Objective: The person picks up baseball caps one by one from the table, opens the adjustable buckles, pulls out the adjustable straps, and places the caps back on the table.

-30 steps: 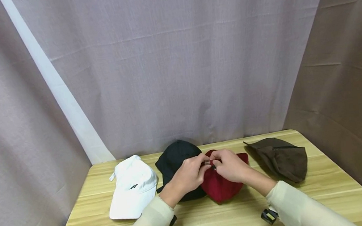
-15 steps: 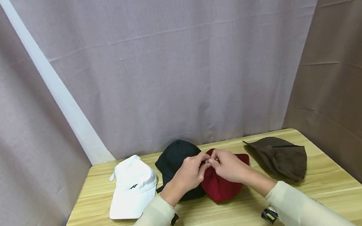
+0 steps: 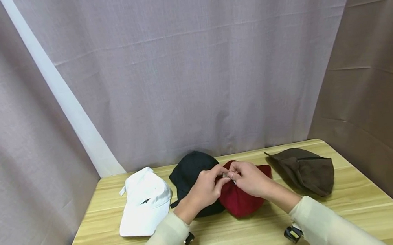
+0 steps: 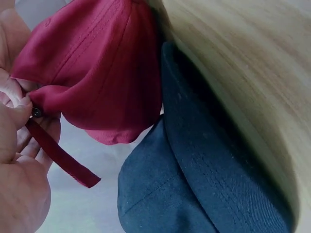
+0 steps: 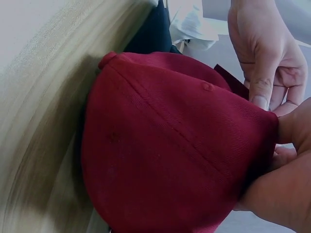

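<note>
A dark red baseball cap (image 3: pixel 241 203) sits on the table with its back strap end facing up. My left hand (image 3: pixel 204 187) pinches the cap's strap (image 4: pixel 63 155) at a small metal buckle (image 4: pixel 36 112), and the strap's loose end hangs below the fingers. Close against it, my right hand (image 3: pixel 249 178) grips the cap's back edge, thumb and fingertips meeting the left ones. In the right wrist view the crown hides part of the right fingers. Just left of the red cap, partly behind my left hand, lies a black cap (image 3: pixel 192 170).
A white cap (image 3: pixel 147 202) with a small black mark lies at the left, brim toward me. At the right rests a dark brown cap (image 3: pixel 307 171). All are on a wood-grain table (image 3: pixel 236 241) with grey curtain (image 3: pixel 192 79) behind.
Both hands stay at the red cap's strap. The right fingertips have shifted slightly around the buckle, hiding the dark bit seen there a second ago. Other caps have not moved.
</note>
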A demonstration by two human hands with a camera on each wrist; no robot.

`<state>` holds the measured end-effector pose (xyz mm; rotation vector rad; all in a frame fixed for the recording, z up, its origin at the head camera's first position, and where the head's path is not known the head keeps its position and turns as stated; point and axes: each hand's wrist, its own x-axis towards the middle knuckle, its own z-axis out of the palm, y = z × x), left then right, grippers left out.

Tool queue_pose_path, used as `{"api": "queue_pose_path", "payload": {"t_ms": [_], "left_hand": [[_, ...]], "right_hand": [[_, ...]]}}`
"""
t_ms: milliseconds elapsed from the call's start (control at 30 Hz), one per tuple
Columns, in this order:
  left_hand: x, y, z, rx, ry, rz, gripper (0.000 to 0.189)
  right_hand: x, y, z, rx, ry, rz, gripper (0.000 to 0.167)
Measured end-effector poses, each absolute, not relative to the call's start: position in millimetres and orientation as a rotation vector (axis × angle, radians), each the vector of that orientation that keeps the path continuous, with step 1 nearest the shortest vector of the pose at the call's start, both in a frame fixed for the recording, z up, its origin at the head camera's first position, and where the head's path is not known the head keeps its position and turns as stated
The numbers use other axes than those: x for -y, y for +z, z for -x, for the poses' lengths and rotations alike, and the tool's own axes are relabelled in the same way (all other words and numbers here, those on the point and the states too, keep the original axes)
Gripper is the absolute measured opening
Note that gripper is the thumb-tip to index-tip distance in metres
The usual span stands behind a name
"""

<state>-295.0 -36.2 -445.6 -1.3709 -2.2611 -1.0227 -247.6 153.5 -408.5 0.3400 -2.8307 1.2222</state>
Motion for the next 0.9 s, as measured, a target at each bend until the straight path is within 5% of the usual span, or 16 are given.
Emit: {"api": "queue_pose_path", "payload": {"t_ms": [900], "left_hand": [[39.8, -452.7, 299.0, 2.291, -1.026, 1.349, 0.017]], "right_hand": [[-158.8, -405.6, 251.1, 2.915, 1.122, -0.447, 0.021]]}}
